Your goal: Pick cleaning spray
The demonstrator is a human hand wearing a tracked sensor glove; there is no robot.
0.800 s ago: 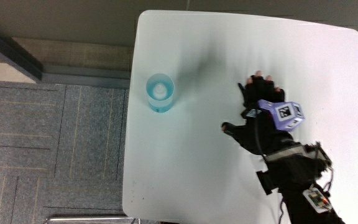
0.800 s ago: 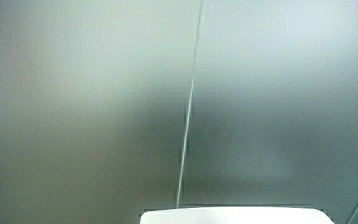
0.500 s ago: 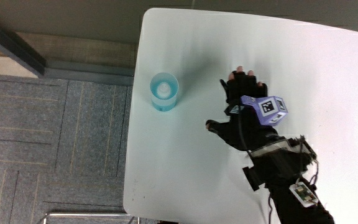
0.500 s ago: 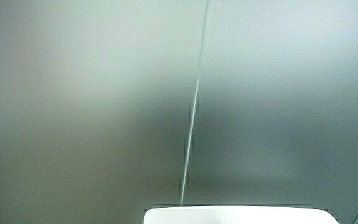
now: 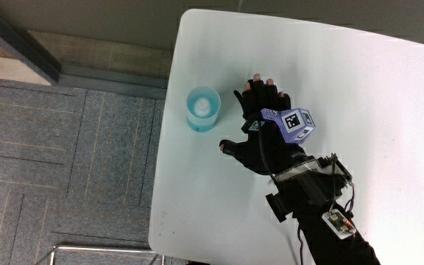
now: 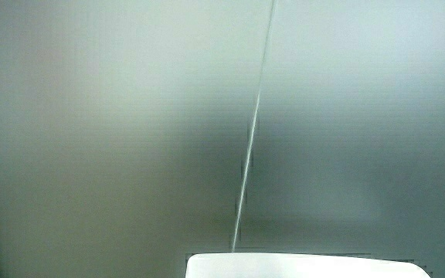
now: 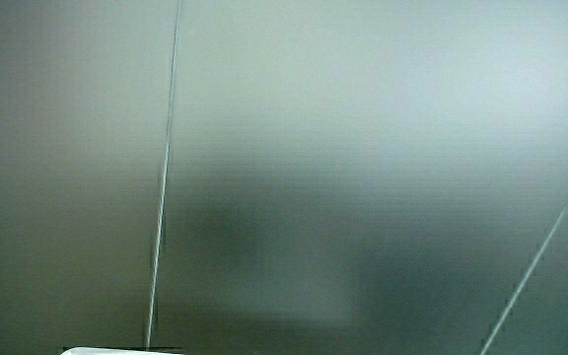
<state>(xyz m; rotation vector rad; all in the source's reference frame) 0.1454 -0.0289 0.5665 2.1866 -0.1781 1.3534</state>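
A light blue cleaning spray container stands upright near the edge of the white table, seen from above with a pale top. The gloved hand hovers over the table just beside the container, fingers spread and thumb stretched toward it, holding nothing. A purple patterned cube sits on the hand's back. A narrow gap separates the thumb from the container. Both side views show only a pale wall and a strip of the table's edge.
The forearm with a small device and wires reaches in from the person's side of the table. Grey carpet floor lies past the table's edge next to the container.
The hand has moved across the table toward the spray container and now sits close beside it. The container has not moved.
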